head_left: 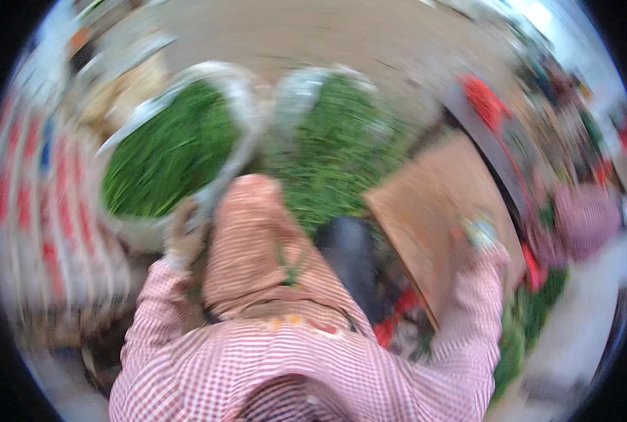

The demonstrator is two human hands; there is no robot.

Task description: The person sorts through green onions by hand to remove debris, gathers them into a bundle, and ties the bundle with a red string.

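Note:
My left hand (185, 232), in what looks like a pale glove, is at the near rim of a white bag (244, 144). Its blurred fingers appear closed on that rim. Long thin green stalks (169, 158) fill the bag. Over a brown board (433, 204) on the right is my right hand (468, 239), its fingers smeared by motion. A whitish-green patch shows beside it, too blurred to name. Loose green stalks (334, 165) lie in a heap ahead of my knees, spilling from a second pale bag (301, 95).
Striped red and white sacking (53, 211) lies at the left. Beyond the board runs a dark ledge (500, 151) with a red thing (484, 102) on it. A pink checked bundle (586, 221) sits at the far right, with more greens (514, 344) below. Brown ground (306, 35) stretches ahead.

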